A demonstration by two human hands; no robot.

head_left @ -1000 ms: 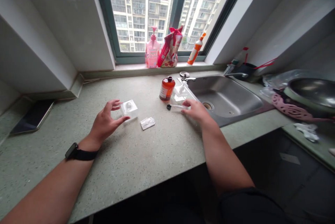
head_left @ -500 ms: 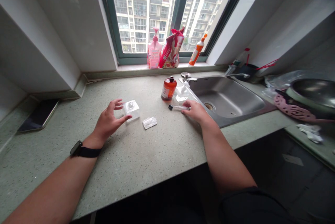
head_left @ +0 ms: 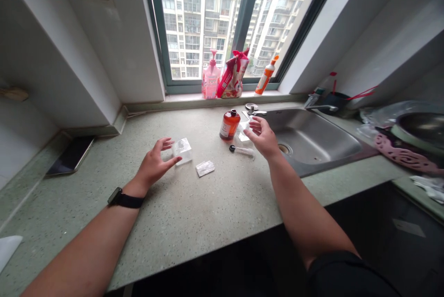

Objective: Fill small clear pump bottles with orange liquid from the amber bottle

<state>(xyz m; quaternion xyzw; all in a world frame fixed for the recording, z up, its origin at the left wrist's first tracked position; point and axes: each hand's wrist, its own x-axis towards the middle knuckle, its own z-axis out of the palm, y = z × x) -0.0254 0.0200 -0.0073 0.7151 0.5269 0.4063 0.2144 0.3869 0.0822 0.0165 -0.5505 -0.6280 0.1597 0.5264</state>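
Note:
At the left, my left hand [head_left: 157, 163] is curved about the near-left side of a clear square bottle [head_left: 183, 150], thumb in front and fingers behind. My right hand [head_left: 264, 139] is beside a white nozzle [head_left: 251, 119] near the sink, its thumb and fingers apart; contact is not clear. Below the nozzle, a clear square object [head_left: 243, 135] is partly hidden. An uncapped amber bottle [head_left: 229, 126] stands left of it. In front lies a clear tube with a black end [head_left: 242, 150]. A folded white tissue or wrapper [head_left: 205, 168] lies between my hands.
A steel sink [head_left: 315, 135] lies right of the bottles. On the windowsill stand a pink pump bottle [head_left: 211, 79], a red bag [head_left: 233, 77] and an orange-and-white bottle [head_left: 266, 77]. A phone [head_left: 71, 156] rests at left; a pan [head_left: 423, 130] sits at right.
My right hand has let go of the clear tube, which lies on the counter, and has moved up to the white nozzle. My left hand stays at the clear bottle. The view has shifted slightly.

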